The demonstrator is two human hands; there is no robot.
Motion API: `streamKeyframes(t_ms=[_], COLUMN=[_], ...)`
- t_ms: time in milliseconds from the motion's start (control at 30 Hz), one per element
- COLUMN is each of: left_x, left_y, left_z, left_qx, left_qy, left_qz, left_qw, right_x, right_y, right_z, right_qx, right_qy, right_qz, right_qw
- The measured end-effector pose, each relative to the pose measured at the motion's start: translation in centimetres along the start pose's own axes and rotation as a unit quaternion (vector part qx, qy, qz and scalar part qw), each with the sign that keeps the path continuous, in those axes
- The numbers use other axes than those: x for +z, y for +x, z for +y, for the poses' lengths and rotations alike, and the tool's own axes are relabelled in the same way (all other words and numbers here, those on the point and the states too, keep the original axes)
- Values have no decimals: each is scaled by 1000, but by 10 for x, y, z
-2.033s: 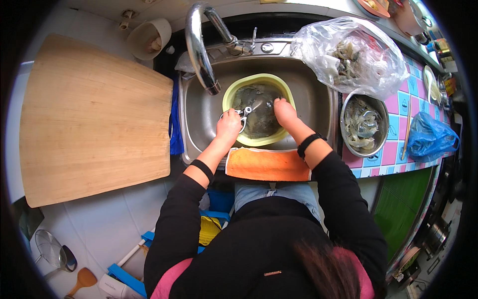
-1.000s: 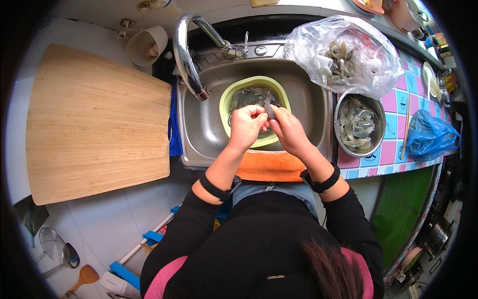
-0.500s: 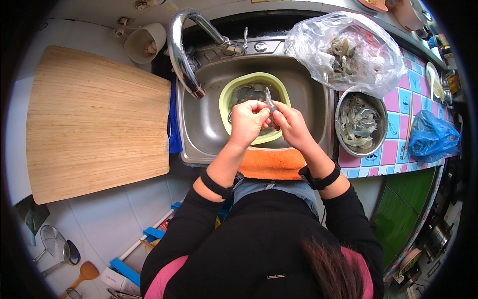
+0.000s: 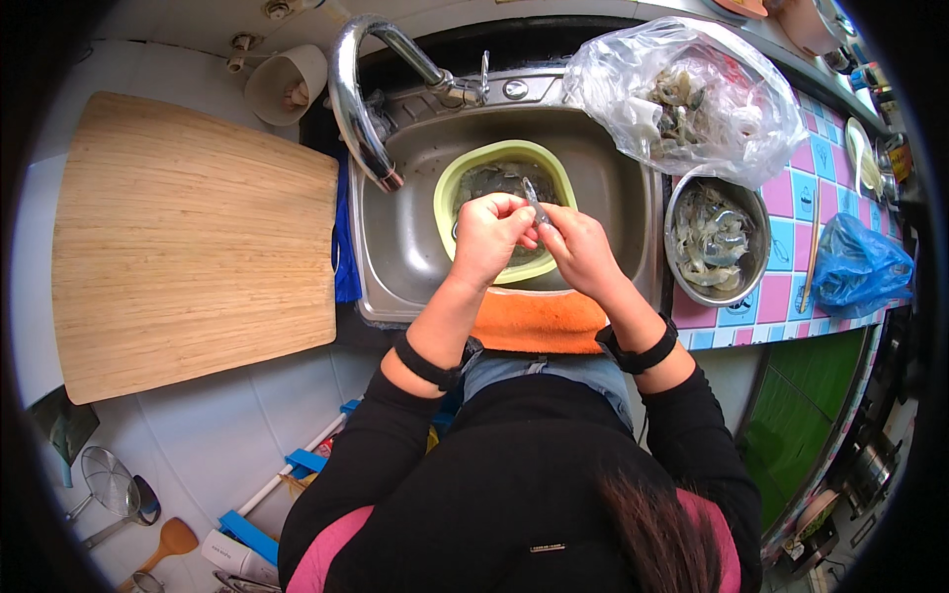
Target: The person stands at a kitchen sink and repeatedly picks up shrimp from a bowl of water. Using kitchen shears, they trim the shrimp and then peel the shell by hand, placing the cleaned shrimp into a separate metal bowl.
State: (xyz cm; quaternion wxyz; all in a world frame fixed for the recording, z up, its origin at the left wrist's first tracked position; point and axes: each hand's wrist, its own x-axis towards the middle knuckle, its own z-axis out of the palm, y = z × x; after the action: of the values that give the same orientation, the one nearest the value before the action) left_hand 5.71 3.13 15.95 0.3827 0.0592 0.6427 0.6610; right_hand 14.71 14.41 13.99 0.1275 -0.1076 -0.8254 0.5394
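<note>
Over a pale green basin in the sink, my two hands meet around one grey shrimp. My right hand is closed on the shrimp's body, whose one end points up and away. My left hand pinches with thumb and forefinger at the shrimp's near part; whether it grips the shell or a leg is hidden by the fingers. Below them the basin holds water and more grey shrimp. Right of the sink stands a steel bowl with several shrimp in it.
A chrome faucet arches over the steel sink's left side. A wooden cutting board lies left. Shrimp bits fill a clear plastic bag at the back right. A blue bag lies far right; an orange towel hangs at the sink's front.
The shrimp's raised end has shifted slightly left and lower. Both hands keep nearly the same place and grip.
</note>
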Motion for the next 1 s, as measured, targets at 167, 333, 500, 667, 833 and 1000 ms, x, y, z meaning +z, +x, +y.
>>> streamKeyframes(t_ms=[167,333,500,667,833,1000], left_x=[-1,2,8,11,9,0], left_y=[2,2,1,-1,-1,2], left_z=[0,0,5,10,6,0], left_qx=[-1,3,18,21,40,86], left_qy=[37,66,104,107,125,177], left_qz=[-18,12,59,71,65,35], left_qw=[999,998,993,992,989,980], right_x=[-2,-5,0,7,9,6], right_y=[0,1,8,11,6,7], right_z=[0,-1,2,7,7,4], right_qx=[3,33,-155,-197,-130,-48], right_qy=[-50,-104,-258,-319,-257,-131], right_qz=[-1,-19,138,161,120,68], right_qw=[999,994,944,913,950,988])
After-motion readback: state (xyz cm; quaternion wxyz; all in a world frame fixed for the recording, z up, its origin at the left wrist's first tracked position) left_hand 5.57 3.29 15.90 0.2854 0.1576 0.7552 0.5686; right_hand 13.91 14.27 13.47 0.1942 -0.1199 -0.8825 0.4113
